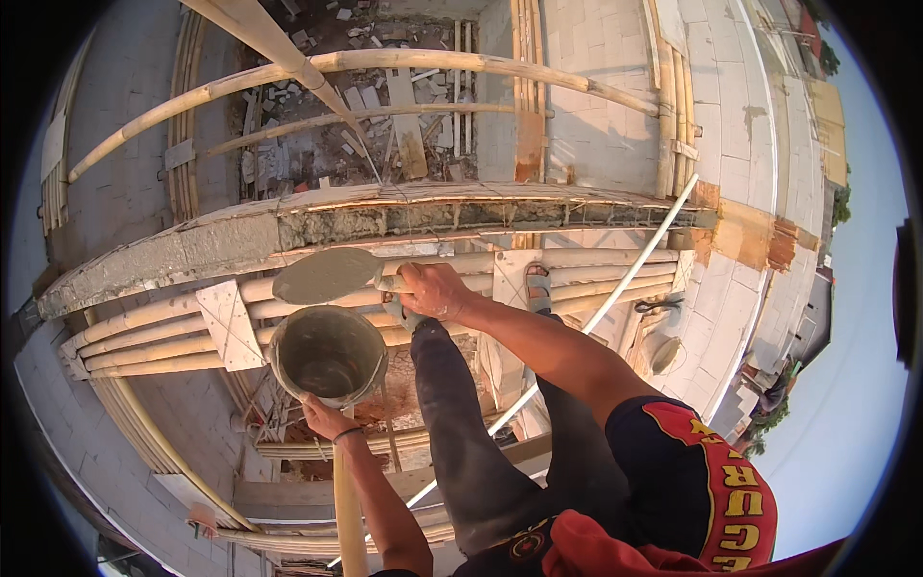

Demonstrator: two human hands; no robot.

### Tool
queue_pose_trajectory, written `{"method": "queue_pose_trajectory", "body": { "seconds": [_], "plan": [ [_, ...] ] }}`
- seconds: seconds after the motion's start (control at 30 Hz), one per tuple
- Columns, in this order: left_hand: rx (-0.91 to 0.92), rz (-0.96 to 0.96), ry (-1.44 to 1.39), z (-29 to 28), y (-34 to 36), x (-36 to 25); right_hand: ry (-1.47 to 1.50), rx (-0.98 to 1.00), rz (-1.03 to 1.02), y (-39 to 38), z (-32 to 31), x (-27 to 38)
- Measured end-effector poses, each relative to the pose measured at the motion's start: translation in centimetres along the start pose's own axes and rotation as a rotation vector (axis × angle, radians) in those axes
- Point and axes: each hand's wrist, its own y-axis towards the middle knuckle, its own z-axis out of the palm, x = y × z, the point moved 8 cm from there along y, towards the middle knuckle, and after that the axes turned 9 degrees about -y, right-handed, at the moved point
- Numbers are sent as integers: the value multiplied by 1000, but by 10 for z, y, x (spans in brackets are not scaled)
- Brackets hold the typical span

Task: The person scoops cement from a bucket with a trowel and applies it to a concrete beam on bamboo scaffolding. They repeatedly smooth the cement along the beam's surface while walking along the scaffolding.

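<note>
My right hand (435, 290) is closed on the handle of a trowel (325, 276), whose broad, oval blade is coated or loaded with wet grey mortar. The blade hangs just beyond and over the far rim of a bucket (329, 356). Grey mortar smears the bucket's inside wall; its bottom is dark. With fingers at the near rim, my left hand (329, 417) holds the bucket tilted toward me. Past the trowel runs a long formwork channel (327, 225), with grey concrete filling its left stretch and a rougher, darker trough toward the right.
My sandalled feet stand on a bamboo-pole platform (577, 279) with wooden boards (231, 325). A white pipe (635, 269) slants across at right. Bamboo crosspoles (404, 62) span the far side, above rubble (365, 106) far below. Pale block walls (596, 115) surround the drop.
</note>
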Motion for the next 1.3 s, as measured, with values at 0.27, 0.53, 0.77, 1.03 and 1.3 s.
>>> {"method": "queue_pose_trajectory", "body": {
  "seconds": [0.27, 0.53, 0.77, 1.03, 1.3],
  "plan": [
    [373, -95, 54, 65, -16, -73, 215, -76, 565, -120, -58, -61],
    [706, -78, 274, 200, -120, -143, 368, -312, 855, -336, -107, -111],
    [1062, 36, 546, 333, -274, -140, 665, -606, 1005, -456, -147, -125],
    [1476, 100, 847, 442, -540, -94, 981, -943, 1431, -610, -142, -153],
    [1907, 152, 1146, 442, -772, 0, 1260, -883, 2156, -712, 0, -105]
  ]
}}
